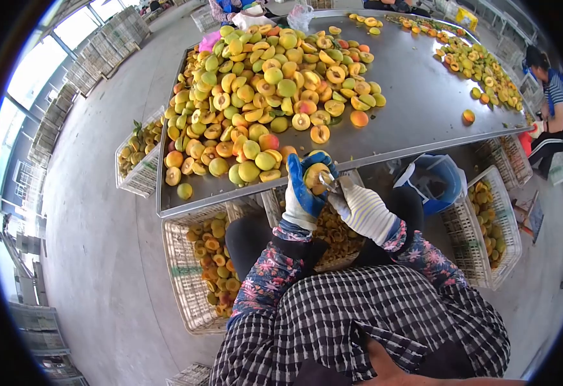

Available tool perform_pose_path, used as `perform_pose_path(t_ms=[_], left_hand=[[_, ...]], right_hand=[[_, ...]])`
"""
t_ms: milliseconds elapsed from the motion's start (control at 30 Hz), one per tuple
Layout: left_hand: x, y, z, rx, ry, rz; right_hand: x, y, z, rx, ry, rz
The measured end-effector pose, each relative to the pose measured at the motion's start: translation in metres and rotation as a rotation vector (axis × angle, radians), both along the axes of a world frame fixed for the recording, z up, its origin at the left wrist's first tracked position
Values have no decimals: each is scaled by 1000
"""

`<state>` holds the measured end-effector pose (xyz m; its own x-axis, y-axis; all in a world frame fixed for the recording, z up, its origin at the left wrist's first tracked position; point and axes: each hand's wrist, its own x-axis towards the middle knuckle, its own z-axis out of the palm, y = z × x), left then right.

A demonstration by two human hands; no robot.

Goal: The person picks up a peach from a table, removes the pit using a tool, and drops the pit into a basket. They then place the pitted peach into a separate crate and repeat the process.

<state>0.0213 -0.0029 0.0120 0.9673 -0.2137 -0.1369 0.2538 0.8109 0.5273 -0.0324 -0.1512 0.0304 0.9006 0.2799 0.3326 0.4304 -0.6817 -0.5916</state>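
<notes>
Yellow fruit (316, 175) beside the table (416, 116) looks light, soft and slick, best cupped from below; left hand (302, 196) cradles it, right hand (366, 209) grips metal tool (327, 181).

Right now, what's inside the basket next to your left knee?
The basket holds green and orange fruit, some cut open. Whatever lies beneath the top layer is hidden.

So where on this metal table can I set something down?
The widest bare patch of the metal table lies between the big fruit heap and the smaller spread at right, reaching the near edge above the blue bucket. The left half is crowded, almost to the near edge.
</notes>
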Motion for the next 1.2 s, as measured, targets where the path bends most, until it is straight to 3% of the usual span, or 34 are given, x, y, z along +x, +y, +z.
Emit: perform_pose_path(t_ms=[133, 233, 300, 533, 600, 700, 767, 800, 867, 900, 1000, 1033, 1100, 1167, 1200], left_hand=[[-11, -2, 1, 150, -180, 83], [-8, -2, -9, 10, 9, 82], [-9, -1, -9, 72, 14, 70], [-16, -10, -3, 104, -23, 201], [-15, -4, -7, 379, -193, 180], [-9, 5, -18, 529, -235, 67], [3, 4, -42, 558, -228, 63], [3, 1, -32, 583, -239, 106], [-9, 5, -3, 187, 24, -49], [-7, 9, -5, 279, -38, -84], [-1, 15, -6, 468, -152, -150], [-1, 15, -3, 474, -142, -143], [-1, 13, 0, 455, -110, -121], [1, 8, -3, 409, -65, -90], [3, 10, -15, 677, -277, 0]], right_hand=[[0, 4, -1, -194, -22, -6], [-2, 5, -9, -276, 24, 16], [-2, 4, -11, -345, 36, 16], [1, 1, -29, -107, 59, 124], [1, 0, -17, -184, 101, 137], [0, -1, 5, -338, 253, 166], [0, -2, -5, -88, 292, 225], [0, -1, -14, 38, 308, 256], [1, 1, -28, 292, 342, 318], [1, 1, -32, 420, 358, 348], [4, -9, -31, 451, 591, 345], [5, -9, -29, 339, 375, 339], [10, -1, -59, 282, 345, 257], [3, 3, -58, 709, 816, 169], [-2, 9, -46, 926, 1009, 55]])
